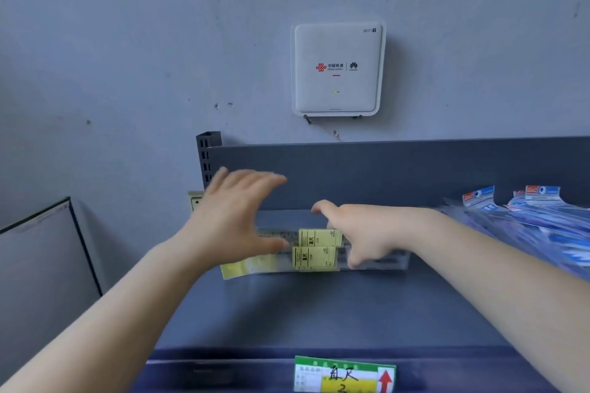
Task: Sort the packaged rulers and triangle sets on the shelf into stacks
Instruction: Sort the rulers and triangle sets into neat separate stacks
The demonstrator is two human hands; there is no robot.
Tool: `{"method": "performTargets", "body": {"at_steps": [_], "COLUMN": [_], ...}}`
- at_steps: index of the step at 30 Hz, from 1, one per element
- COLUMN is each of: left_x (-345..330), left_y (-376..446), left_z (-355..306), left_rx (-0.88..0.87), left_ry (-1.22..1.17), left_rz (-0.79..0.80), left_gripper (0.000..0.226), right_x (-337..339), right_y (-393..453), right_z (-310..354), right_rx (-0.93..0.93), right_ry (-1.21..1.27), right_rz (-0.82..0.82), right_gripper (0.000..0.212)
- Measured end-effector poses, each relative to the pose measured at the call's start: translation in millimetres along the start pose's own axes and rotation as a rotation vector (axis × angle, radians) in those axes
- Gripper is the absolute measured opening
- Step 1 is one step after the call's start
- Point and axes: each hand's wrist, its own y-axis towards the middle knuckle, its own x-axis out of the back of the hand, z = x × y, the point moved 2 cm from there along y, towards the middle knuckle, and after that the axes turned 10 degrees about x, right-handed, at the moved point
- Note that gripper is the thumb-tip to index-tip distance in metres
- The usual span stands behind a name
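Hands over the shelf now, both reaching for the packaged rulers (pixel 314 249). Left hand (pixel 236 217) is spread wide, fingers straight and blurred, its thumb touching the left part of the stack. Right hand (pixel 360 233) sits on the right part, index finger pointing out toward the back panel, the other fingers curled down onto the clear plastic sleeves; whether it truly grips them I cannot tell. Those rulers are long, flat, transparent strips with pale yellow paper labels, lying lengthwise near the rear of the smooth grey-blue metal shelf (pixel 319 313). Off to the right, well apart, a loose heap of glossy clear bags with blue and red header cards, the triangle sets (pixel 526 220), fanned at a slant. On the shelf's front lip, a green and yellow price tag (pixel 344 375) with a red arrow. Above, a rounded square white WiFi router (pixel 336 68) on the matte grey wall.
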Motion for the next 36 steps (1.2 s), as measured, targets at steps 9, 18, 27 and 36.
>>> {"method": "performTargets", "body": {"at_steps": [9,18,27,36], "left_x": [-36,-41,-42,-42], "left_y": [24,34,31,32], "left_z": [-29,-28,-29,-26], "left_rx": [-0.027,-0.011,-0.015,-0.009], "left_ry": [0.225,0.196,0.206,0.106], "left_rz": [0.384,0.47,0.45,0.453], "left_gripper": [0.034,0.039,0.04,0.038], "right_x": [2,-38,-32,-23], "right_y": [-4,-62,-70,-62], "right_z": [-4,-15,-19,-34], "right_rx": [0.046,-0.089,-0.103,-0.14], "right_ry": [0.042,-0.177,-0.007,0.11], "right_rz": [-0.085,-0.338,-0.562,-0.761], "right_gripper": [0.088,0.071,0.043,0.013]}}
